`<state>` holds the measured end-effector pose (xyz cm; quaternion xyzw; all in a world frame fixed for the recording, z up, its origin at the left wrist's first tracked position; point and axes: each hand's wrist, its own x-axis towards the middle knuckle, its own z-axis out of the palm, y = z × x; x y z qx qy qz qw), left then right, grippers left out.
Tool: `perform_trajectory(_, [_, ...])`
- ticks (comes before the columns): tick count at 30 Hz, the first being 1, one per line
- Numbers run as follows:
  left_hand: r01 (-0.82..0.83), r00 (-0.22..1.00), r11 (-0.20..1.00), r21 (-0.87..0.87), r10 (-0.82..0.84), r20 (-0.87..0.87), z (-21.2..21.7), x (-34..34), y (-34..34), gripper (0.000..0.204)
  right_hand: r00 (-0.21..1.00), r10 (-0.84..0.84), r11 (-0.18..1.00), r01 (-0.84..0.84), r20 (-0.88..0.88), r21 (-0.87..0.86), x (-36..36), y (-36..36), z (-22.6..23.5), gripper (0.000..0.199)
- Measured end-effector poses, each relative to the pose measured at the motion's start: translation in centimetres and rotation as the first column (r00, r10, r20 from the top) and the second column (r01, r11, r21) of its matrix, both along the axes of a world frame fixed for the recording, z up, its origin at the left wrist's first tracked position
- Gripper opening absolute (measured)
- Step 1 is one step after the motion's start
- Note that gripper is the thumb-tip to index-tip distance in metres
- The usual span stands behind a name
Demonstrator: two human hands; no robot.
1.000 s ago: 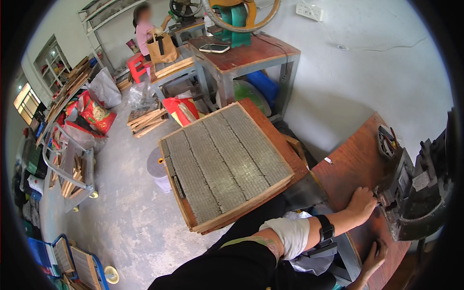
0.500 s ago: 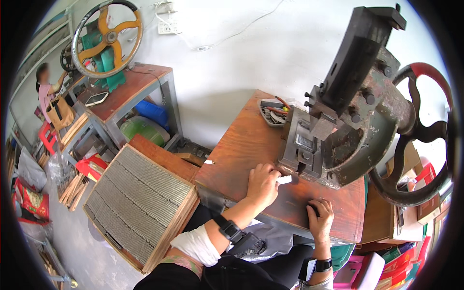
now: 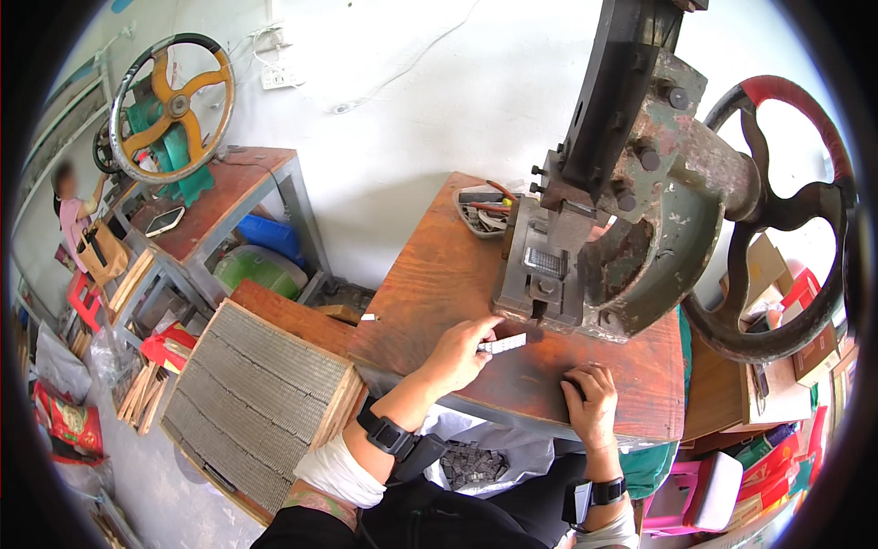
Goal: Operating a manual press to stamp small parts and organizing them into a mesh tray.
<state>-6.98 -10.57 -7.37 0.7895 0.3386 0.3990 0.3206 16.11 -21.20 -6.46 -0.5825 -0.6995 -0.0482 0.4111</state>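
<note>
Over the near edge of the worn wooden bench (image 3: 421, 274), my left hand (image 3: 457, 355) pinches a short, pale, flat strip (image 3: 508, 344) with small marks on its face. One end of the strip sticks out to the right of my fingers. My right hand (image 3: 594, 400) rests on the bench's front edge, fingers loosely bent and thumb apart, with nothing visible in it. Just beyond the hands stands a hand press (image 3: 654, 247) with a dark ram. On its metal bed lies a small shiny, ribbed plate (image 3: 545, 263).
A wooden tray (image 3: 343, 403) of tightly packed small metal pieces slopes at left. A box of tools (image 3: 485, 210) sits behind the press. Dark pieces (image 3: 474, 464) lie in a bag below the bench. The press's big handwheel (image 3: 786, 220) is at right; a person (image 3: 73, 215) works far left.
My head view has shifted, so the bench and press sit further left. My left hand has turned the strip, showing more of its marked face. The right hand stays at the bench edge.
</note>
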Motion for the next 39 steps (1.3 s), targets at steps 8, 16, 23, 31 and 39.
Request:
perform_trajectory(8, [0.025, 0.997, 1.0, -0.016, -0.024, 0.068, -0.4, 0.0, 0.0, 0.057, 0.999, 0.037, 0.998, -0.036, 0.025, -0.056, -1.5, 0.7, 1.0, 0.023])
perform_trajectory(16, [-0.027, 0.998, 1.0, -0.001, 0.027, 0.06, 1.2, -0.5, -1.1, 0.058, 0.959, 0.256, 0.967, -0.256, 0.121, -0.011, -6.5, 6.1, 0.5, 0.024])
perform_trajectory(23, [-0.675, 0.728, 0.725, 0.141, 0.684, -0.032, -2.8, -22.7, -10.9, 0.038, 0.967, 0.255, 0.961, -0.252, 0.012, -0.113, -5.5, 6.1, -0.8, 0.018])
perform_trajectory(31, [-0.994, -0.051, -0.08, -0.074, 0.943, -0.329, -12.9, -39.4, -31.6, 0.023, 0.963, 0.268, 0.951, -0.267, -0.014, -0.158, -5.6, 6.2, -1.0, 0.019])
perform_trajectory(39, [-0.967, -0.25, -0.186, 0.174, 0.824, -0.508, -14.5, -36.1, -29.6, 0.033, 0.963, 0.266, 0.957, -0.257, 0.053, -0.136, -5.2, 6.2, -1.3, 0.018])
